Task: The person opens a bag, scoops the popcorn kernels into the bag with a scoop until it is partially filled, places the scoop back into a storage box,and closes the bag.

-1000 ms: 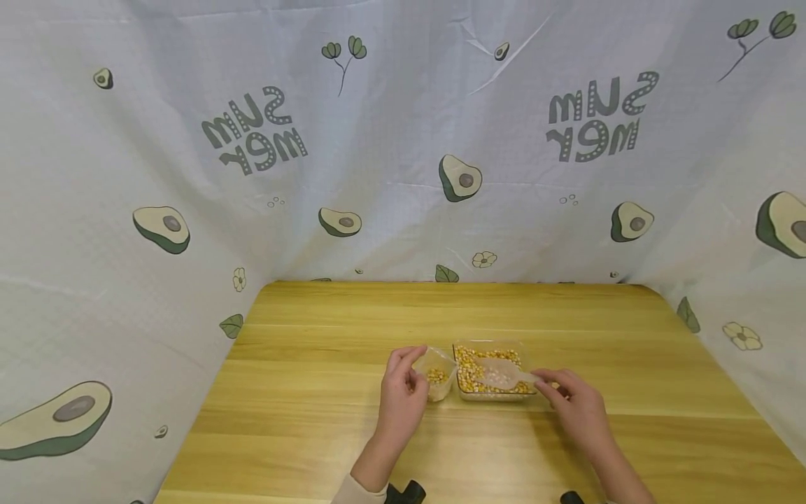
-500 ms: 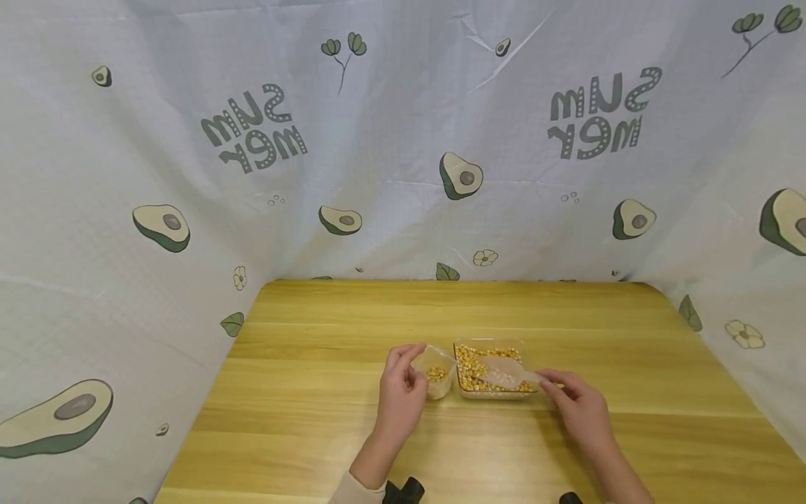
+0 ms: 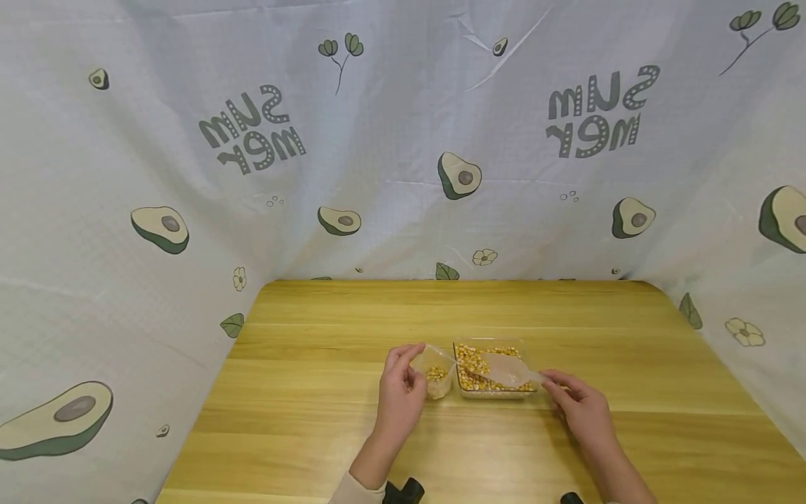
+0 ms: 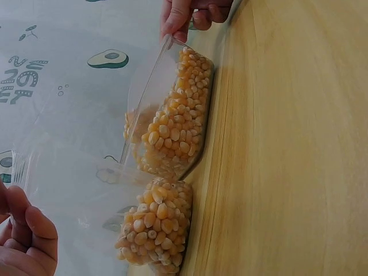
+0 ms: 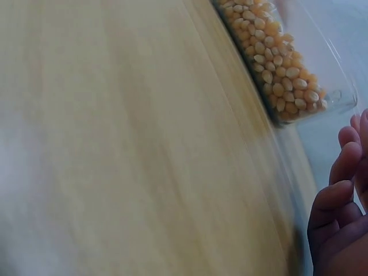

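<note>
From the head view, I see a clear container (image 3: 494,395) of corn kernels (image 3: 472,360) on the wooden table (image 3: 352,315); just left of it sits a plastic bag (image 3: 433,358), its rim pinched by the left hand (image 3: 401,385), while at the container's right the right hand (image 3: 581,406) grips a pale scoop (image 3: 508,371) lying over the kernels. The left wrist view shows the bag beside the container (kernels bulging at its bottom), and the right wrist view shows the right hand's bent fingers near the container's corner.
</note>
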A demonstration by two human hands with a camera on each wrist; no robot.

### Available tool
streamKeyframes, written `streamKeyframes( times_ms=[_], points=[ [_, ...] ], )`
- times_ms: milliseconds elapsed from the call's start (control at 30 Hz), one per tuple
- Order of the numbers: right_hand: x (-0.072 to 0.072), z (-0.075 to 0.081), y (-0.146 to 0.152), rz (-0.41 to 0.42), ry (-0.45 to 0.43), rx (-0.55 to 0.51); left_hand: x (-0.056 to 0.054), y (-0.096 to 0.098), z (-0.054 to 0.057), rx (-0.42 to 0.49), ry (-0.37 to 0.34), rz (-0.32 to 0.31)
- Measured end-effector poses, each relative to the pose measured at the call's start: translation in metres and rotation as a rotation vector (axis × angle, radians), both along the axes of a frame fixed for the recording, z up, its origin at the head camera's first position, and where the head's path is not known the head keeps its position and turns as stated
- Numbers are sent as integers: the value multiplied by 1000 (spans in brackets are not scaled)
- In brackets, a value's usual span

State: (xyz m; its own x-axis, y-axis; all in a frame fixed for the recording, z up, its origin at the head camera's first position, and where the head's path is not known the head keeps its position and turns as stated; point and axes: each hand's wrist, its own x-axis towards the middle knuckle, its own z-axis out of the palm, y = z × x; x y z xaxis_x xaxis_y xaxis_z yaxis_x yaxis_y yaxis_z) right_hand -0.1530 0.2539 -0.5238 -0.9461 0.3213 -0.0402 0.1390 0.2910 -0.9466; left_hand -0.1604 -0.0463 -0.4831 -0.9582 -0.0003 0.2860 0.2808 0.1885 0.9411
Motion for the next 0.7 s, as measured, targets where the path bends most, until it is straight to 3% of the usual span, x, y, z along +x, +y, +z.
streamKeyframes(
  times_ms=[300, 700],
  points=[
    [1, 1, 2, 13, -31, -62, 1, 0, -2, 11, 24, 7],
    [4, 6, 4, 12, -41, -94, 1, 0, 0, 10, -16, 5]
  ],
)
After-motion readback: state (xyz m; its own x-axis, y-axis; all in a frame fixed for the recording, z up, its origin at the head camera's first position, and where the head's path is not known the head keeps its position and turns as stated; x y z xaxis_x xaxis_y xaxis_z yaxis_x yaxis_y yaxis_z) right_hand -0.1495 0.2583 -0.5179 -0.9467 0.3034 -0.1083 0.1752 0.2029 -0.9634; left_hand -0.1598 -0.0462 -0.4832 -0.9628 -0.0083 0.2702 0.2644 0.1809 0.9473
